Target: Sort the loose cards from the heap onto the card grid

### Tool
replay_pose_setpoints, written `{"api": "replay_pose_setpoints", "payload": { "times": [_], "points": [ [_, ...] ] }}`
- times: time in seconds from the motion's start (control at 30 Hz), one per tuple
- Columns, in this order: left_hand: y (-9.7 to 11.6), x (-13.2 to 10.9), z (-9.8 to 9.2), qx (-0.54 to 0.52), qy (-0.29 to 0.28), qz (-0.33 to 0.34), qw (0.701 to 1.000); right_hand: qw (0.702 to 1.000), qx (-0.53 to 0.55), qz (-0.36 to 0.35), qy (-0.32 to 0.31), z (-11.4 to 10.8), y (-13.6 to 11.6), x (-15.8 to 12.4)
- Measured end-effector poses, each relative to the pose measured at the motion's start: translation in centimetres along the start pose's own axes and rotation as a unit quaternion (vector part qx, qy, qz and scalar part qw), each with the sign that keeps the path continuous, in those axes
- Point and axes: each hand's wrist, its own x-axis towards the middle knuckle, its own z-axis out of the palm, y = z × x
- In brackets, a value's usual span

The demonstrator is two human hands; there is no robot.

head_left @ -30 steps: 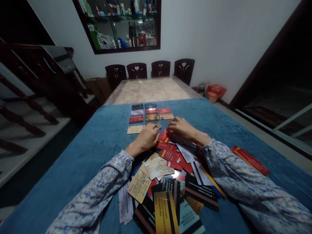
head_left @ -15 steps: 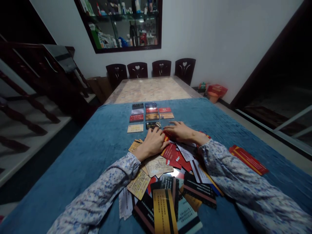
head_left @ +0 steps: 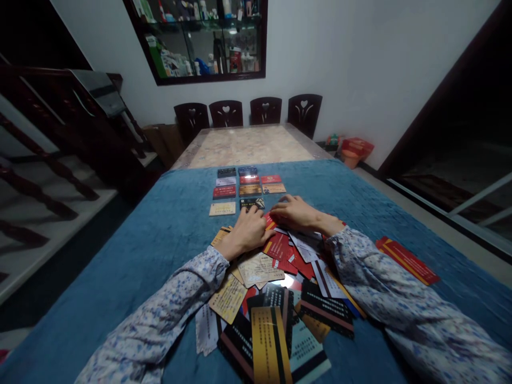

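Observation:
My left hand point(head_left: 247, 230) lies over the far edge of the card pile, its fingers bent and its thumb against a red card point(head_left: 269, 220) with a yellow stripe. From the other side my right hand point(head_left: 299, 215) closes its curled fingers on that same card; part of the card is hidden beneath both hands. Just beyond my left fingertips rests a black card point(head_left: 252, 204). Under and in front of my wrists spreads a loose heap of cards: red ones point(head_left: 277, 248), cream ones point(head_left: 261, 270), black ones point(head_left: 326, 309) and a gold card point(head_left: 271, 344) on top.
Beyond my hands, cards lie in neat rows, including a cream card point(head_left: 222, 208) and a red card point(head_left: 224, 192). Several red cards point(head_left: 408, 260) sit apart on the right. A blue cloth point(head_left: 176, 213) covers the near part of the table point(head_left: 244, 144); chairs point(head_left: 266, 111) stand behind.
My hands have shifted only slightly, with the right fingers curling more over the red card and a bit more of it showing between the hands. The cards elsewhere stay put.

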Motion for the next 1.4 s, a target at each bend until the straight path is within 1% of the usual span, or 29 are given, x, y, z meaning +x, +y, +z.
{"api": "replay_pose_setpoints", "payload": {
  "times": [0.17, 0.33, 0.43, 0.63, 0.73, 0.83, 0.93, 1.1, 1.4],
  "points": [
    [0.0, 0.1, -0.4, 0.015, -0.025, -0.013, 0.999, 1.000, 0.000, -0.023, 0.005, -0.1, 0.0, 0.0],
    [-0.2, 0.1, -1.0, 0.028, -0.071, 0.004, 0.997, 0.999, 0.013, -0.049, 0.001, -0.1, 0.3, 0.0],
    [-0.5, 0.1, -1.3, 0.029, -0.077, 0.022, 0.996, 0.997, 0.031, -0.068, 0.009, -0.1, 0.6, 0.1],
    [-1.1, 0.2, -2.1, 0.021, -0.096, 0.033, 0.995, 0.994, 0.037, -0.105, 0.019, -0.2, 0.7, 0.3],
    [-1.3, 0.2, -2.5, 0.029, -0.105, 0.033, 0.993, 0.992, 0.031, -0.116, 0.041, -0.4, 0.6, 0.2],
    [-1.7, 0.1, -2.8, 0.031, -0.113, 0.032, 0.993, 0.989, 0.032, -0.117, 0.082, -0.3, 0.5, 0.2],
    [-2.0, 0.2, -3.0, 0.022, -0.107, 0.029, 0.994, 0.988, 0.024, -0.108, 0.105, -0.1, 0.5, 0.3],
    [-2.6, 0.3, -2.6, 0.022, -0.077, 0.028, 0.996, 0.989, 0.014, -0.087, 0.122, 0.1, 0.4, 0.4],
    [-3.5, 0.3, -2.4, 0.011, -0.027, 0.011, 1.000, 0.992, 0.025, -0.021, 0.121, 0.1, 0.3, 0.4]
  ]
}}
